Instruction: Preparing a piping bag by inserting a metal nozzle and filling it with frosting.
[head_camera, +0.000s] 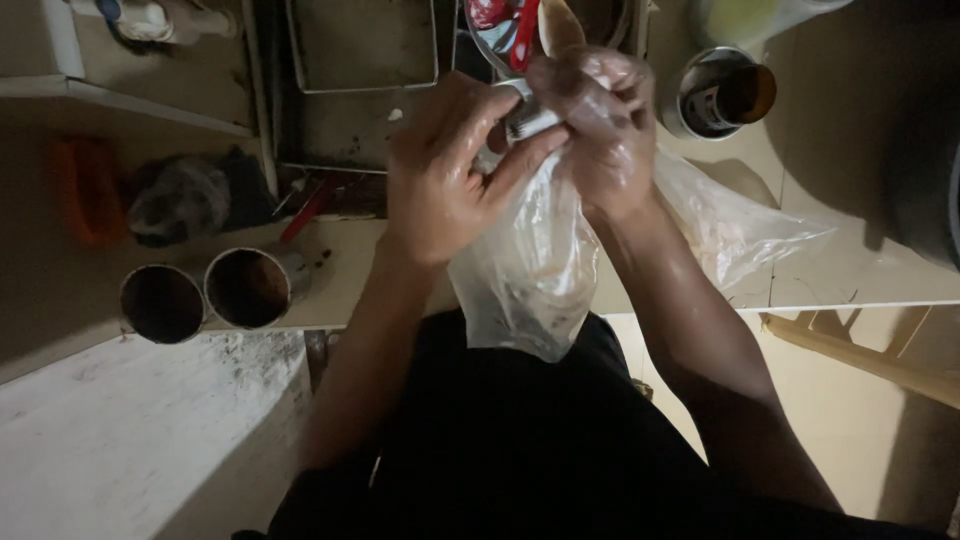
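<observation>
A pale surface runs across the frame in dim light, with a dark metal tray set at its far edge and two open round cans standing side by side near its front left corner. Over the surface's front edge, a person in dark clothing holds up a clear plastic bag, which hangs slack below both hands; its thin film is crumpled and looks smeared inside with a pale reddish residue, and part of it spreads out to the right over the surface. The bag appears light, soft and limp, likely slippery where it is wet, and easy to tear; the gathered neck at the top looks the surest place to hold it, since the loose sides would slide or stretch. The right hand is closed around that bunched neck, the film partly wrapped over its fingers. The left hand, glistening as if wet, pinches a small light-coloured item at the bag's mouth between thumb and fingers; what that item is cannot be told. Behind the hands sits a bowl holding red utensils, to its right a small open tin, and at far left an orange object beside a crumpled dark wrapper.
</observation>
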